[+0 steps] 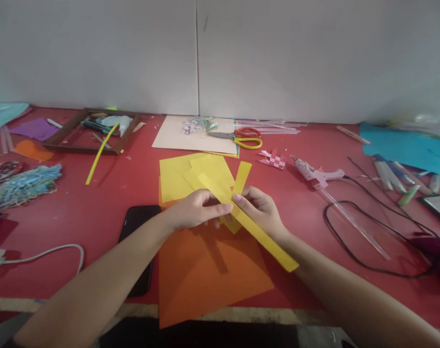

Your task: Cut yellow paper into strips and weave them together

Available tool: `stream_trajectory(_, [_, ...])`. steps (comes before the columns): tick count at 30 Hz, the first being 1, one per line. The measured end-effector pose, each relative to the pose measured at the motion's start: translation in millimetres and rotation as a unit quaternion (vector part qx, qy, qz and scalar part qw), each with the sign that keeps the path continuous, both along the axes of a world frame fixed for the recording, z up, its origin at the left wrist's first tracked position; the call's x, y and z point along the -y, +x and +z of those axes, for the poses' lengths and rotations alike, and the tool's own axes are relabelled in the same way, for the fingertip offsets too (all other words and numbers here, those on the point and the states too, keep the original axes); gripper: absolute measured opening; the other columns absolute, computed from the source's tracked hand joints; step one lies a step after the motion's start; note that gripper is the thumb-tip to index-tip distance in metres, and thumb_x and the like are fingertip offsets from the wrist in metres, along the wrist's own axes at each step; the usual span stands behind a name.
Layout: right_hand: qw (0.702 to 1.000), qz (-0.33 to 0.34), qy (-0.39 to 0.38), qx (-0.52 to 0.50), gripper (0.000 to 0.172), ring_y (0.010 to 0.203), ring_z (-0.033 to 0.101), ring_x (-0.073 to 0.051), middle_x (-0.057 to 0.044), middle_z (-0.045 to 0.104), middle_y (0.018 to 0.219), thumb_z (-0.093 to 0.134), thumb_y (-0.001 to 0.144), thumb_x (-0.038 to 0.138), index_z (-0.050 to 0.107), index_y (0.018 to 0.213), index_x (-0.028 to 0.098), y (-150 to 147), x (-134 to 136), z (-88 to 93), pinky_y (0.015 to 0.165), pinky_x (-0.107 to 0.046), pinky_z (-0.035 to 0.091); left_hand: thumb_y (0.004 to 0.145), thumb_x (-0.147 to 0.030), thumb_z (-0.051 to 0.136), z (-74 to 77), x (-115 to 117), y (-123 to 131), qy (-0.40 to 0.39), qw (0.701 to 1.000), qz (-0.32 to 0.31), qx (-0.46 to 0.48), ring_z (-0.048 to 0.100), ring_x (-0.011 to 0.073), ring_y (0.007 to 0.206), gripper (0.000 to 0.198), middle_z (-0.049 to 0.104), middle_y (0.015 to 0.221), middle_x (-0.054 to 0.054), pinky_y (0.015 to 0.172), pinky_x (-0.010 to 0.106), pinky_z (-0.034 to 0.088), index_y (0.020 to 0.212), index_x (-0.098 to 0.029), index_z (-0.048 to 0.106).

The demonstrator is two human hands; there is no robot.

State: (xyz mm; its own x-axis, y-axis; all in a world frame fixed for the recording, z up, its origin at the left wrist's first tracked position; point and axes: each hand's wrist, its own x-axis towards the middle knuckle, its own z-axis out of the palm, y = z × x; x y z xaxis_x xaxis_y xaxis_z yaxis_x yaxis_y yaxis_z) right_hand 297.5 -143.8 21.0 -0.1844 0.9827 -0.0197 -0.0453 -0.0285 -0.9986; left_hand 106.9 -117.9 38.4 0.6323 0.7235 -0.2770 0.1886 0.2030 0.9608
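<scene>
My left hand point(201, 209) and my right hand point(259, 209) meet over the sheets in front of me, both closed on yellow paper strips point(265, 238). One strip slants down to the right across my right wrist; a shorter end points up beside my right fingers. The strips cross where my thumbs press, and my fingers partly hide the crossing. Beneath lie yellow paper sheets point(172, 176), overlapping an orange sheet point(205, 285) that reaches past the table's front edge.
A black phone point(142, 222) lies under my left forearm. Behind the sheets are scissors point(238, 137) on pale paper point(172, 137). Rightward sit a pink woven paper piece point(274, 159) and a pink glue gun point(316, 175) with a looping cord. A brown frame point(56, 140) stands back left.
</scene>
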Motion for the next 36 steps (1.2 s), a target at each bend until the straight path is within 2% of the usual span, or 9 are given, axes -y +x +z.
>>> stream_trajectory(2, [1.0, 0.0, -0.007, 0.002, 0.035, 0.057, 0.059, -0.014, 0.0, 0.064, 0.065, 0.065, 0.083, 0.053, 0.055, 0.072, 0.022, 0.2, -0.1, -0.2, 0.053, -0.028, 0.047, 0.085, -0.05, 0.064, -0.7, 1.3, 0.5, -0.002, 1.0, -0.015, -0.011, 0.063, 0.0121, 0.064, 0.041, 0.07, 0.09, 0.006, 0.054, 0.024, 0.043, 0.109, -0.016, 0.065])
stream_trajectory(6, [0.999, -0.027, 0.003, 0.023, 0.033, 0.051, 0.048, -0.01, 0.003, 0.054, 0.06, 0.067, 0.082, 0.052, 0.059, 0.074, 0.02, 0.5, -1.3, -3.3, 0.049, -0.025, 0.041, 0.089, -0.048, 0.058, -2.1, -0.2, 3.1, 0.01, 1.0, 0.005, -0.023, 0.062, 0.012, 0.063, 0.035, 0.068, 0.083, 0.004, 0.053, 0.023, 0.043, 0.1, -0.016, 0.065])
stream_trajectory(10, [1.0, 0.0, 0.001, 0.023, 0.035, 0.052, 0.044, -0.01, 0.002, 0.055, 0.064, 0.067, 0.081, 0.054, 0.062, 0.082, 0.02, 0.4, -1.8, -3.8, 0.047, -0.024, 0.037, 0.088, -0.047, 0.06, -0.7, -2.0, 4.1, 0.012, 0.999, 0.028, -0.027, 0.062, 0.0115, 0.062, 0.032, 0.067, 0.081, 0.003, 0.052, 0.023, 0.042, 0.095, -0.016, 0.065])
stream_trajectory(17, [0.999, 0.02, 0.007, 0.046, 0.039, 0.051, 0.041, -0.01, 0.004, 0.049, 0.058, 0.067, 0.081, 0.054, 0.052, 0.067, 0.02, 0.9, -0.4, 0.3, 0.047, -0.024, 0.032, 0.088, -0.042, 0.062, -0.8, -2.3, 2.5, 0.033, 0.999, 0.019, 0.006, 0.06, 0.0104, 0.06, 0.029, 0.065, 0.079, 0.001, 0.053, 0.023, 0.043, 0.102, -0.016, 0.067])
stream_trajectory(26, [0.998, 0.009, 0.024, 0.053, 0.04, 0.049, 0.039, -0.009, 0.005, 0.046, 0.056, 0.066, 0.082, 0.055, 0.052, 0.067, 0.02, 0.6, -0.5, 0.6, 0.046, -0.024, 0.03, 0.088, -0.043, 0.061, 1.5, -1.9, 3.5, 0.039, 0.999, 0.025, -0.004, 0.059, 0.0106, 0.06, 0.033, 0.066, 0.084, 0.003, 0.054, 0.024, 0.044, 0.108, -0.016, 0.068])
stream_trajectory(36, [0.998, -0.024, 0.025, 0.051, 0.041, 0.048, 0.039, -0.01, 0.005, 0.046, 0.054, 0.064, 0.083, 0.057, 0.05, 0.068, 0.021, 2.6, -2.4, -3.3, 0.046, -0.024, 0.03, 0.087, -0.045, 0.062, 0.5, -4.0, 3.0, 0.035, 0.998, 0.058, -0.018, 0.063, 0.0117, 0.058, 0.035, 0.071, 0.091, 0.007, 0.05, 0.023, 0.04, 0.102, -0.014, 0.067])
